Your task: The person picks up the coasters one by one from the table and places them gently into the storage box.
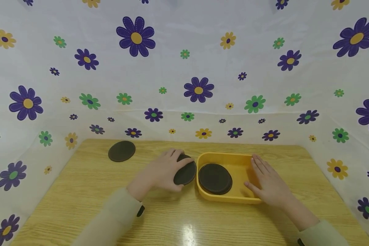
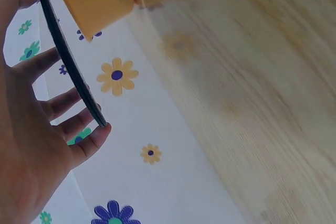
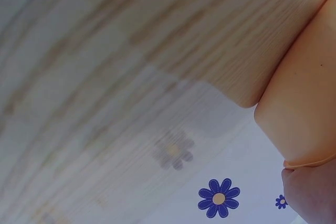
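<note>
A white floral-print sheet [image 1: 163, 68] encloses the wood-grain surface [image 1: 160, 218] at rear and sides; a bright reflection [image 1: 189, 235] marks the near portion.

Before a white flowered cloth [image 1: 169, 68], the wooden table [image 1: 160, 222] bears a flat round black disc [image 1: 121, 151] at left and a yellow oblong tray [image 1: 233, 199] right of centre; a second disc [image 1: 186, 173], in the left hand [image 1: 166, 171], is between them, a third disc [image 1: 215, 178] in the tray's left half.

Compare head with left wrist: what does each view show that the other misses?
Only head: the right hand at the tray's right end, the dark disc inside, another disc at back left.
Only left wrist: the left hand's palm side and the held disc's thin edge.
Both: that hand gripping the disc, yellow tray, wooden table, flowered cloth.
</note>
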The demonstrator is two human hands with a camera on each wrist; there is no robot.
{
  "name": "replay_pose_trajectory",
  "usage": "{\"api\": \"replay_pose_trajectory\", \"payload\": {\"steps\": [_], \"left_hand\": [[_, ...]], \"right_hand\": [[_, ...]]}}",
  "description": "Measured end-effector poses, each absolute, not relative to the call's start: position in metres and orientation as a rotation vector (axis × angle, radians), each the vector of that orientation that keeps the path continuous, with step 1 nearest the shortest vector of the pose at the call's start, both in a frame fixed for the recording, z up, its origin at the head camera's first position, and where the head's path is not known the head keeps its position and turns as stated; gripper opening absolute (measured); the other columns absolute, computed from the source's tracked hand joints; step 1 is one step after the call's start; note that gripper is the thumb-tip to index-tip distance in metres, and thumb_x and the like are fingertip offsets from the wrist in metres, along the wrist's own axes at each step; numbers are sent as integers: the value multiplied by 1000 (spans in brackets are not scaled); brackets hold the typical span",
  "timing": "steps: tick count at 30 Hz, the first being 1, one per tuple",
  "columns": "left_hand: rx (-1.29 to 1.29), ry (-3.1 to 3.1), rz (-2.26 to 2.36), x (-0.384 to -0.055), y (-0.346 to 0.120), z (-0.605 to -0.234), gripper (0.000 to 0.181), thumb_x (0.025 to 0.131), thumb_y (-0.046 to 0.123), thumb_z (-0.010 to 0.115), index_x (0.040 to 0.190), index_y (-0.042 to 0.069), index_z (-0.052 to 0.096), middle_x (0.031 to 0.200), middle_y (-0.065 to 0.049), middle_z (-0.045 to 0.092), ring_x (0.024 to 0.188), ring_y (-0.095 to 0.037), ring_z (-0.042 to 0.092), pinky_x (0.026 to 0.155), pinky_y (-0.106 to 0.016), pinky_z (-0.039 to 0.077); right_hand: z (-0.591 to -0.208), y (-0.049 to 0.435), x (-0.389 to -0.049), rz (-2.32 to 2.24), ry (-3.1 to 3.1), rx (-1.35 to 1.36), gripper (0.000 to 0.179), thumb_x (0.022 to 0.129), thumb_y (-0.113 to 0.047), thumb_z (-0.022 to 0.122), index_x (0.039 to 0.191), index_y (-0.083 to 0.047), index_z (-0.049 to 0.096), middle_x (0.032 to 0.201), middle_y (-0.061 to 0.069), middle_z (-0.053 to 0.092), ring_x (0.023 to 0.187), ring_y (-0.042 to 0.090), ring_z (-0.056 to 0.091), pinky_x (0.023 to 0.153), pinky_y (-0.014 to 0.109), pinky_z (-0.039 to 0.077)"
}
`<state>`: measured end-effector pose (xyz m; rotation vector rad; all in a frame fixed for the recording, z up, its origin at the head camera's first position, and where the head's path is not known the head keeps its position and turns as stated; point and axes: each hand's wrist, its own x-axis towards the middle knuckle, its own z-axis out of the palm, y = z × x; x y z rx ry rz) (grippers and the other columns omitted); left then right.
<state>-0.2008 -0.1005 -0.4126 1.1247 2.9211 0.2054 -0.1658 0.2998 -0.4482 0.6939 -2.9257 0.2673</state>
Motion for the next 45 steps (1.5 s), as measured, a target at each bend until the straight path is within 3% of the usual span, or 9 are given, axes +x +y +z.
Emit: {"api": "replay_pose_trajectory", "payload": {"steps": [11, 31, 45], "left_hand": [[1246, 2900, 137, -212, -61, -413, 93, 79, 55, 77, 162, 31, 42, 159, -12, 42, 142, -33, 44, 120, -50, 43], [1438, 2868, -15, -219, 14, -420, 93, 81, 64, 79, 161, 33, 43, 159, -10, 43, 144, -29, 44, 118, -46, 44], [1366, 2796, -162, -219, 31, -434, 85, 87, 65, 75, 160, 37, 44, 159, -6, 43, 141, -24, 45, 117, -42, 44]], "right_hand": [[-447, 300, -165, 275, -2929, 694, 90, 105, -52, 56, 161, 14, 28, 172, 31, 22, 160, 47, 25, 123, 15, -17], [-446, 297, -165, 312, -2959, 675, 88, 106, -48, 58, 162, 13, 27, 172, 31, 22, 161, 47, 22, 120, 13, -20], [-448, 300, -165, 290, -2930, 683, 89, 106, -49, 57, 161, 14, 27, 171, 32, 23, 161, 46, 22, 117, 8, -20]]}}
